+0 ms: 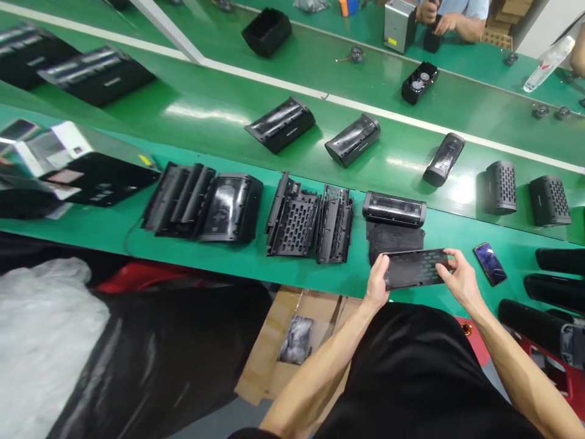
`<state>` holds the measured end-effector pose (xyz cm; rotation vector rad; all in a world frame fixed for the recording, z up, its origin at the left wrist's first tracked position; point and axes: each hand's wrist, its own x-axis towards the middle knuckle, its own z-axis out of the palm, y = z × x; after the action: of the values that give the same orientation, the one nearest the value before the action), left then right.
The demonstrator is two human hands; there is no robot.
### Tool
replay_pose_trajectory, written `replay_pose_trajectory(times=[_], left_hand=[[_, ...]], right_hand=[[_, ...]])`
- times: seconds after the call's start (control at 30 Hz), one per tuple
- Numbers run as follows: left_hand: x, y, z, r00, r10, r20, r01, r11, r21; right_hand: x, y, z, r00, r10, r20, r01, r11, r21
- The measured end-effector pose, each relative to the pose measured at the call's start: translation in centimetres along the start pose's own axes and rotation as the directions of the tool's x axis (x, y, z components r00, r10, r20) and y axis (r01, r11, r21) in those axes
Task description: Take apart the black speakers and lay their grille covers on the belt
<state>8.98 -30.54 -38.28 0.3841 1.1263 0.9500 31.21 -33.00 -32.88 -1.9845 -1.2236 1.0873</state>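
Panel (409, 270) held at both ends near the front edge of the green surface (457, 235)

The dark, partly perforated panel is gripped between two hands, a hold probably chosen so that it is kept steady and most of its face is left uncovered. Its left end is pinched by the left hand (377, 284), thumb uppermost; the fingers underneath are hidden. Its right end is clasped by the right hand (460, 277), with the thumb laid on the face and the fingers bent around the far corner. Both forearms are angled inward from the lower edge of the view. Part of a dark pile (395, 235) is overlapped by the panel, though contact cannot be told. Behind that pile a glossy housing (395, 209) is laid lengthwise, and to the left slotted pieces (299, 224) are grouped, perhaps to be kept within easy reach.
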Motion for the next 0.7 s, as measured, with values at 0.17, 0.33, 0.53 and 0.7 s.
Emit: replay_pose_trajectory(times=[0.17,0.33,0.53,0.7], left_hand=[[-0.5,1.0,0.4,0.998,0.057,0.042,-0.061,0.991,0.115],[-0.5,2.1,0.4,0.993,-0.072,0.092,0.065,0.995,0.079],[-0.4,3.6,-0.4,0.977,-0.155,0.145,0.147,0.987,0.067],[-0.4,4.3,-0.9,0.962,-0.189,0.195,0.179,0.982,0.068]], right_hand=[[0.7,0.8,-1.3,0.988,0.129,-0.09,-0.124,0.99,0.064],[0.8,1.7,-1.1,0.919,0.274,0.283,-0.366,0.86,0.356],[-0.1,1.9,-0.4,0.922,0.25,0.295,-0.365,0.815,0.451],[0.1,2.2,-0.4,0.926,0.247,0.284,-0.361,0.795,0.487]])
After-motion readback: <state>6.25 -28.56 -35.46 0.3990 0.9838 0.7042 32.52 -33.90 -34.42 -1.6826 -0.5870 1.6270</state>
